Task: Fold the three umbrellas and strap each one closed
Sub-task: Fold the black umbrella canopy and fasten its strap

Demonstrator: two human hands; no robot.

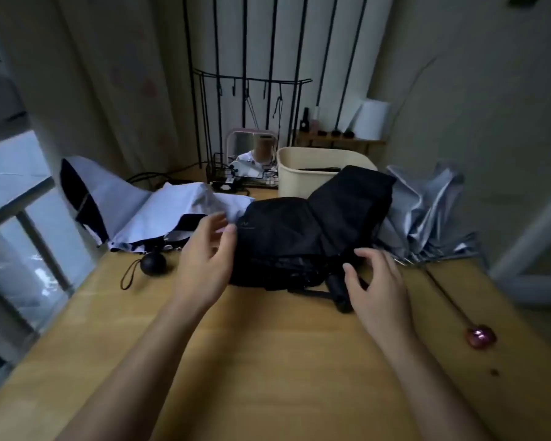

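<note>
Three collapsed, loose umbrellas lie across the wooden table (268, 361). The black umbrella (306, 230) is in the middle, its canopy rumpled and its black handle (339, 296) pointing toward me. A white-and-black umbrella (140, 211) lies at the left with a round black handle (153, 264). At the right sits a silver-grey umbrella (427, 214), whose thin shaft ends in a pink knob (480, 336). My left hand (207, 262) hovers open at the black canopy's left edge. My right hand (376, 288) is open just over the black handle, holding nothing.
A cream plastic bin (303, 173) stands behind the umbrellas. A pink-framed mirror (252, 148) and a wire basket (236, 179) are at the back. A black metal rack (252, 100) rises behind them. A window (16, 218) borders the table's left edge.
</note>
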